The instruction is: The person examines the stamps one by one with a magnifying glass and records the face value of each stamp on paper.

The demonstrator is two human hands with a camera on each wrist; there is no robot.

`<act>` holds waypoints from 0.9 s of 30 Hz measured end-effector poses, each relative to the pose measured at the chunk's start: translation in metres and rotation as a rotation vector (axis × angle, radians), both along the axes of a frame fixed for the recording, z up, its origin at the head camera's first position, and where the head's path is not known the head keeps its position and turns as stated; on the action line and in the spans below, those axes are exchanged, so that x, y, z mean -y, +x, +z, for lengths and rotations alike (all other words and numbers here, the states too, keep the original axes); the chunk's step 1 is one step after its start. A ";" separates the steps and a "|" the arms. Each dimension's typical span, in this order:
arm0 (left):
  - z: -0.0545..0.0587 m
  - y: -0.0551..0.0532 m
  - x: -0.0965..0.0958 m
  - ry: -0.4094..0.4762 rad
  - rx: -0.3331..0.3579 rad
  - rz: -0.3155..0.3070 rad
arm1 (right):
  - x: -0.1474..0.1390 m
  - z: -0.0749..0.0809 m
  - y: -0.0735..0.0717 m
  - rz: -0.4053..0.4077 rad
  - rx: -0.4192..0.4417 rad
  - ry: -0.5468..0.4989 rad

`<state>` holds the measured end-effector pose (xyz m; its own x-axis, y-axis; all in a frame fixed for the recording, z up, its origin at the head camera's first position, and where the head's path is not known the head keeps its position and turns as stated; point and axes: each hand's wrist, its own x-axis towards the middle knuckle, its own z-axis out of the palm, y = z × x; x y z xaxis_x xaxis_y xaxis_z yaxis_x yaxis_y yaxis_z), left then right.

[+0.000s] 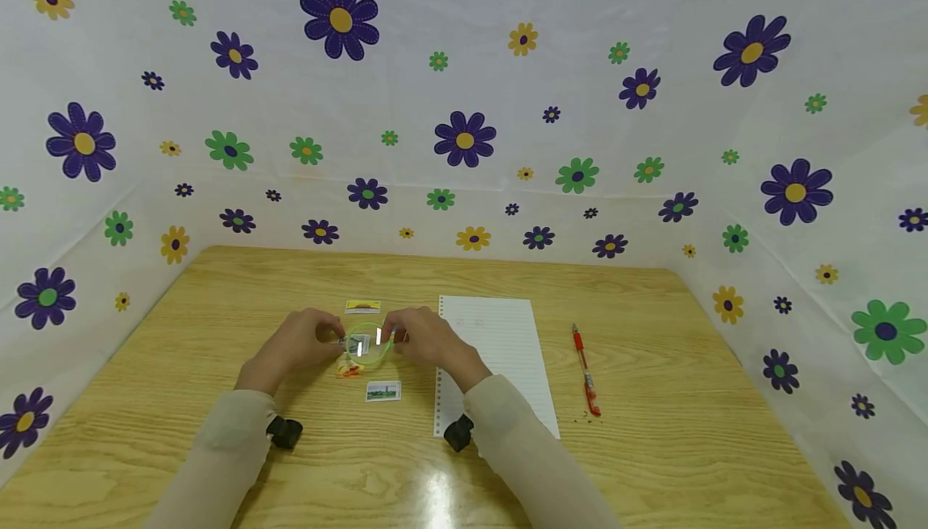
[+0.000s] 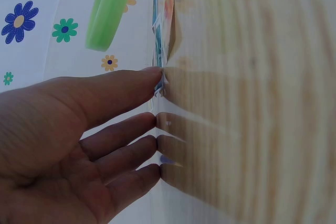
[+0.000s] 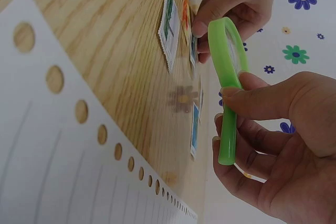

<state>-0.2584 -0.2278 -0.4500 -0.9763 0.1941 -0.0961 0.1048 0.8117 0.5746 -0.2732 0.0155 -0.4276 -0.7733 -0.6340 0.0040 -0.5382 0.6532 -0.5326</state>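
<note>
Magnifying glass point(image 3: 227, 78), gripped by the right hand point(image 1: 426, 339) above a postage stamp point(image 1: 358, 344); the left hand point(image 1: 299, 344) touches that stamp, any pinch indiscernible. Inspection appears under way; whether the nearby landscape stamp point(image 1: 383, 390), yellow stamp point(image 1: 362, 306) and orange stamp point(image 1: 350, 370) await viewing is undetermined.

Wood-grain tabletop point(image 1: 652, 352) – small picture stamps point(image 1: 383, 390), lined hole-punched sheet point(image 1: 500, 352), red pen point(image 1: 589, 384), dark specks point(image 1: 586, 417) beside it

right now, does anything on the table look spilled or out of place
Possibly: a few small dark specks lie on the table by the near end of the red pen, right of the lined paper. They look like stray bits, but are too small to identify.
</note>
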 end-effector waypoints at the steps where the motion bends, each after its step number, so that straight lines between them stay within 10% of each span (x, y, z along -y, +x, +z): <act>1: 0.000 0.000 0.000 0.000 0.000 0.000 | 0.000 0.000 0.000 -0.001 0.000 0.000; 27: 0.000 0.001 0.000 0.008 0.004 0.006 | -0.003 0.000 0.002 0.005 -0.007 -0.030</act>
